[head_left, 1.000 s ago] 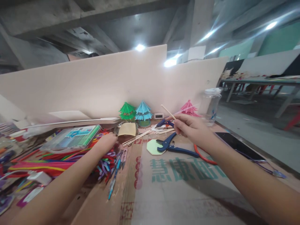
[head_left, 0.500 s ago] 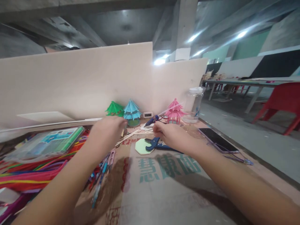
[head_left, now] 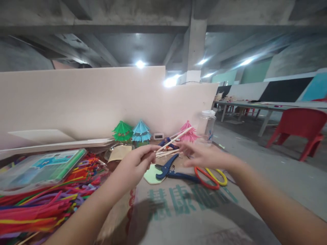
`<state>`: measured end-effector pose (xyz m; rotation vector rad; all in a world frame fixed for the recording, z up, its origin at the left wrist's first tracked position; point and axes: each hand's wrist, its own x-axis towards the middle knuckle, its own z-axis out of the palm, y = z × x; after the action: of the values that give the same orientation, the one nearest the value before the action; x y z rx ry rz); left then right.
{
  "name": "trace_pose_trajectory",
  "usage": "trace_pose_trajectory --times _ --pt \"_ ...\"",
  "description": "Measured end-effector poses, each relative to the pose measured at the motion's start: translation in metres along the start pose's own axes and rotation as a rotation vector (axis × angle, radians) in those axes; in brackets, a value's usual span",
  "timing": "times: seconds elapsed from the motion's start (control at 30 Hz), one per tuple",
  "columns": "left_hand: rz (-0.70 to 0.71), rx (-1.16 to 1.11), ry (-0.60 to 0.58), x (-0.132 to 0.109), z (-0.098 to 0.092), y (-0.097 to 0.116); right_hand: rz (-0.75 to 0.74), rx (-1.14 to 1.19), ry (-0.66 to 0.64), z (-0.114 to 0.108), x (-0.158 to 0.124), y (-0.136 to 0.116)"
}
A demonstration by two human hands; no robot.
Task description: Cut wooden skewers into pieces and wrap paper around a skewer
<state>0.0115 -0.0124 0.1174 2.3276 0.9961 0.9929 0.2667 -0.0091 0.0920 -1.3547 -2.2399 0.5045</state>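
My left hand [head_left: 139, 161] pinches the lower end of a pale wooden stick [head_left: 175, 139], which slants up to the right. My right hand [head_left: 204, 156] hovers just right of the stick with its fingers apart, holding nothing visible. Below and between the hands lies a blue-handled cutter [head_left: 167, 169], its jaws over a pale green octagonal piece [head_left: 150, 177]. Scissors with red and yellow handles [head_left: 207, 177] lie under my right wrist, their blades not visible. Behind the hands are several loose sticks [head_left: 167, 153] and a blue glue gun [head_left: 165, 141], partly covered.
Small tiered-roof models in green [head_left: 122, 131], blue [head_left: 141, 130] and pink [head_left: 188, 131] stand by the board wall [head_left: 84, 102]. A clear bottle [head_left: 208, 124] is at right. Colourful pipe cleaners [head_left: 38, 211] and a plastic case [head_left: 43, 168] cover the left side.
My right hand has gone from closed fingers to spread ones. My left hand has shifted right, and the slanting stick shows clearly at its fingertips. The scissors have come into view; the camera has tilted up.
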Motion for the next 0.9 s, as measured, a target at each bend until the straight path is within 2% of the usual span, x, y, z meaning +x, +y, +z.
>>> trace_pose_trajectory --times 0.03,0.13,0.23,0.33,0.4,0.5,0.6,0.7,0.8,0.9 --pt "-0.03 -0.078 -0.02 -0.001 -0.002 0.002 0.024 -0.059 -0.081 0.009 0.0 0.006" --pt "-0.1 -0.293 -0.097 -0.005 -0.007 0.004 0.002 -0.243 -0.216 0.042 0.003 0.012" --pt "-0.154 -0.462 -0.168 -0.007 -0.008 0.002 0.108 -0.366 -0.172 0.066 0.01 0.009" --pt "-0.16 -0.513 -0.173 -0.01 -0.009 -0.001 0.082 -0.433 -0.13 0.074 0.016 0.007" --pt "-0.15 -0.449 -0.12 -0.01 -0.009 -0.002 0.055 -0.48 -0.07 0.075 0.018 0.007" --pt "-0.165 -0.294 0.035 -0.008 -0.011 -0.005 0.067 -0.483 0.06 0.072 0.017 0.005" --pt "-0.191 -0.168 0.145 -0.005 -0.016 -0.012 0.116 -0.37 0.192 0.066 0.015 -0.002" --pt "-0.203 -0.107 0.187 -0.001 -0.017 -0.022 0.093 -0.14 0.353 0.061 0.011 -0.016" --pt "-0.165 -0.141 0.105 0.001 -0.01 -0.029 -0.038 0.196 0.421 0.058 0.005 -0.032" --pt "-0.163 -0.201 0.022 0.001 0.0 -0.028 -0.162 0.501 0.364 0.06 0.0 -0.044"
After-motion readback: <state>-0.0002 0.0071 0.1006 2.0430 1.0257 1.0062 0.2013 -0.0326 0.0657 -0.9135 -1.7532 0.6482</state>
